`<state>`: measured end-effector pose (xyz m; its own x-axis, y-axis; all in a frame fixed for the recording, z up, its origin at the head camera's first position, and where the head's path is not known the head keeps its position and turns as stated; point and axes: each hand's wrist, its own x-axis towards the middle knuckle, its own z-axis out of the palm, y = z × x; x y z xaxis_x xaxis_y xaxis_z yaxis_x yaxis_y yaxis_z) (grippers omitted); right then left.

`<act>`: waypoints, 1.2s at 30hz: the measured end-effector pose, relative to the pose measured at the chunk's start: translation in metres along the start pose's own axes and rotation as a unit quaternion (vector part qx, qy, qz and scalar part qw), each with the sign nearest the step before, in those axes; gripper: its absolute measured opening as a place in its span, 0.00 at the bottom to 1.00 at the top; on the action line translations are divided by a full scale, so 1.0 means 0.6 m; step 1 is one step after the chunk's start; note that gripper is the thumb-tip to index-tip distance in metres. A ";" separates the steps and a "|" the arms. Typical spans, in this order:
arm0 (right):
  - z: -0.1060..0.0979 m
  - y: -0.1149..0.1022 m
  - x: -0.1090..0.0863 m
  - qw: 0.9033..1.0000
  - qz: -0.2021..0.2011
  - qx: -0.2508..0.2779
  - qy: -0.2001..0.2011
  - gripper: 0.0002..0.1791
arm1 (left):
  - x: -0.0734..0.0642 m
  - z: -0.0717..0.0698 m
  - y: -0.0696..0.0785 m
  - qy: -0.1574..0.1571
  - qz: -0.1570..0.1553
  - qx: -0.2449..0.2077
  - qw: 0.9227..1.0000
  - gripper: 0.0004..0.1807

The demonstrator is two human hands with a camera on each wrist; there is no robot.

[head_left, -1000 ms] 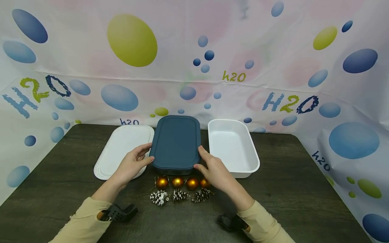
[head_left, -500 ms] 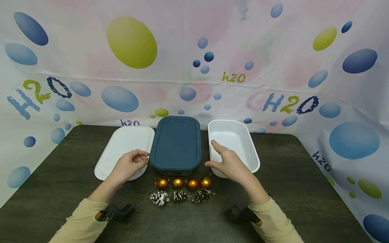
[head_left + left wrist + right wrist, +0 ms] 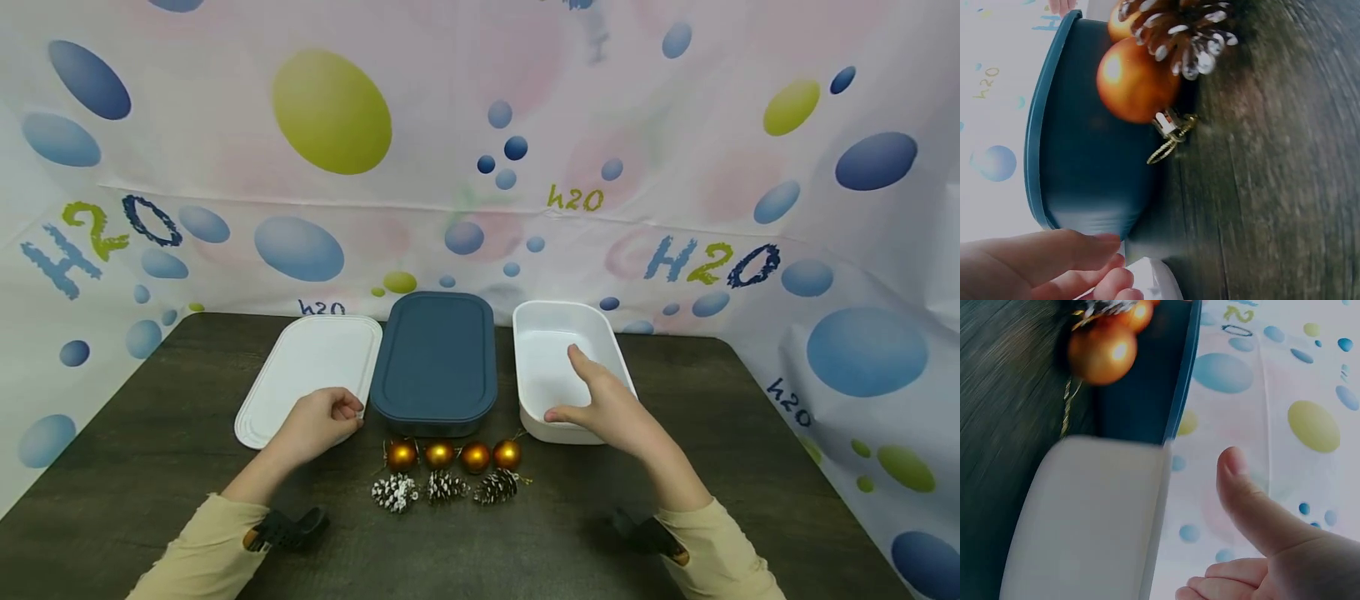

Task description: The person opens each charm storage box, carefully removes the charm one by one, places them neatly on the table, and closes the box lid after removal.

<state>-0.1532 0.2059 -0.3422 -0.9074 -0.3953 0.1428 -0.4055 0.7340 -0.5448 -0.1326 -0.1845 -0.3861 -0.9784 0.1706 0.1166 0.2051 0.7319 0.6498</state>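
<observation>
A blue lidded box [image 3: 435,358] stands at the centre of the table. To its left lies a flat white lid [image 3: 318,350]; on the other side is an uncovered white container [image 3: 551,358]. My left hand [image 3: 322,425] hovers by the lid's near right corner, fingers loosely curled and holding nothing. In the left wrist view its thumb [image 3: 1054,253] overlaps the box's lower corner. Over the white container's front right part, my right hand [image 3: 611,408] is spread, thumb apart from the fingers. The right wrist view has that thumb [image 3: 1260,509] beyond the container's rim, touching nothing.
Several orange-gold baubles [image 3: 475,456] line up before the blue box. In front of them lie three frosted pine cones [image 3: 447,486]. A bubble-patterned sheet [image 3: 480,150] rises behind the dark wooden table [image 3: 450,558].
Both hands have left the blue box's sides. My right hand has moved right, over the white container; my left hand has drawn back slightly toward me and its fingers have relaxed.
</observation>
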 end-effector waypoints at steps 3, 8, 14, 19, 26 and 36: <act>-0.010 0.016 -0.013 1.000 0.005 -0.011 0.011 0.59 | -0.002 0.000 0.000 -0.014 0.002 0.002 1.000 0.06; -0.025 0.038 -0.032 0.999 0.025 -0.009 0.018 0.64 | -0.003 -0.001 -0.003 -0.032 0.001 0.003 0.999 0.07; -0.036 0.058 -0.046 0.999 0.040 -0.013 0.013 0.67 | -0.001 0.002 -0.007 -0.027 0.001 0.005 1.000 0.07; -0.039 0.075 -0.049 0.999 0.048 -0.003 0.003 0.67 | 0.003 0.003 -0.008 -0.021 0.003 0.014 1.000 0.06; -0.040 0.096 -0.052 0.997 0.056 0.041 -0.032 0.69 | 0.009 0.008 -0.013 -0.015 0.000 0.029 0.999 0.08; -0.028 0.100 -0.052 0.997 0.035 0.063 -0.037 0.67 | 0.016 0.012 -0.011 -0.008 0.011 0.051 0.999 0.10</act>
<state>-0.1512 0.2716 -0.3656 -0.9203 -0.3888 0.0421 -0.3204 0.6880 -0.6512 -0.1430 -0.1828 -0.3947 -0.9731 0.1982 0.1176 0.2296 0.7906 0.5677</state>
